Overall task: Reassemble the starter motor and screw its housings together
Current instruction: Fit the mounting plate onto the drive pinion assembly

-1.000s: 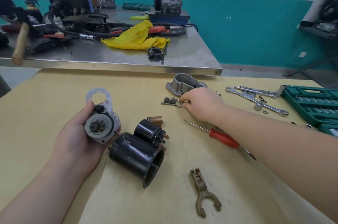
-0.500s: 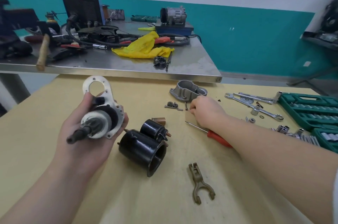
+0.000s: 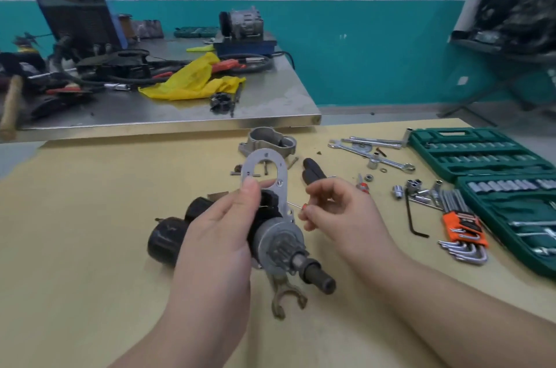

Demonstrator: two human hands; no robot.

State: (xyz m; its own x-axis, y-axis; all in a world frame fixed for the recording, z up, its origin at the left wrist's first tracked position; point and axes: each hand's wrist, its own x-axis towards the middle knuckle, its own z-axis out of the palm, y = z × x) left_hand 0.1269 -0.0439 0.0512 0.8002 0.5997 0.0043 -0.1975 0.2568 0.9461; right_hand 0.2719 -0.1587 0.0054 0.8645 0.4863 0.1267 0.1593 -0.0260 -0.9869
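Note:
My left hand (image 3: 216, 241) grips the starter drive assembly: a grey mounting plate (image 3: 281, 175) standing up, with the pinion and shaft (image 3: 304, 259) pointing down to the right. My right hand (image 3: 340, 211) hovers just right of the plate, fingers curled, its fingertips pinched as if on a small screw that is barely visible. On the wooden table lie the black motor body (image 3: 164, 239), the black solenoid (image 3: 197, 208), the bronze shift fork (image 3: 285, 297) below the shaft, and the grey nose housing (image 3: 267, 140) behind the plate.
A red screwdriver (image 3: 362, 186) and black-handled pliers (image 3: 313, 170) lie under and behind my right hand. Wrenches (image 3: 373, 154), loose sockets (image 3: 415, 188), hex keys (image 3: 463, 232) and a green socket case (image 3: 481, 154) fill the right. A cluttered steel bench (image 3: 270, 115) stands behind.
My left hand lifted the drive assembly toward the middle and turned its shaft down to the right. My right hand left the small parts by the nose housing and rose next to the plate.

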